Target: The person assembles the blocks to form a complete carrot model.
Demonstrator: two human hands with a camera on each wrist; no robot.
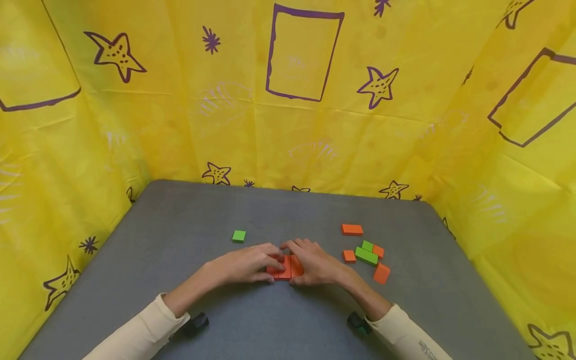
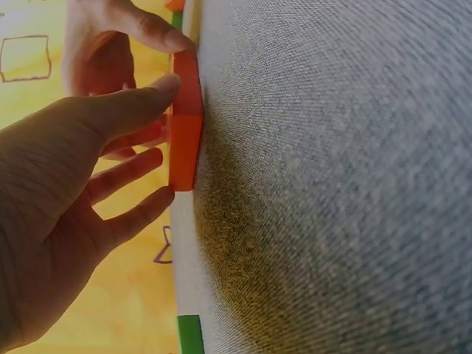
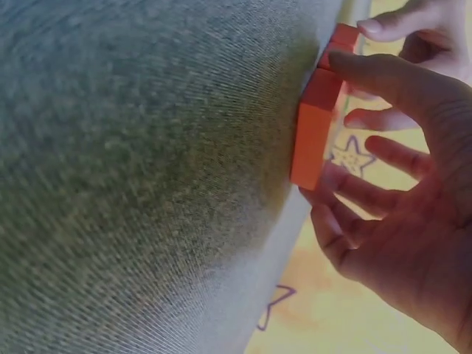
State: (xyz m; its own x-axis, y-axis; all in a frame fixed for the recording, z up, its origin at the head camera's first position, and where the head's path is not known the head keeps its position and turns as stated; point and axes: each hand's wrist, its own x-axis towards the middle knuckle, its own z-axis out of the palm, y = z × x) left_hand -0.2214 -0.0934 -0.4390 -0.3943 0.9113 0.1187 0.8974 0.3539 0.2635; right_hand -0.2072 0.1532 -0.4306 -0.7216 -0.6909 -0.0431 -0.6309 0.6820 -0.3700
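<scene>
Orange blocks sit side by side in a short row on the grey table, between the two hands. From the left, my left hand curls round the row, thumb on the near side and fingers toward the far side. My right hand grips the right end in the same way, partly covering the block there. The left wrist view has the left thumb against an orange block. In the right wrist view, fingers of the right hand reach the end of an orange block.
A green block lies alone beyond the left hand. To the right are a long orange block, a small orange block, a long green block touching smaller ones, and another orange block. Yellow cloth surrounds the table.
</scene>
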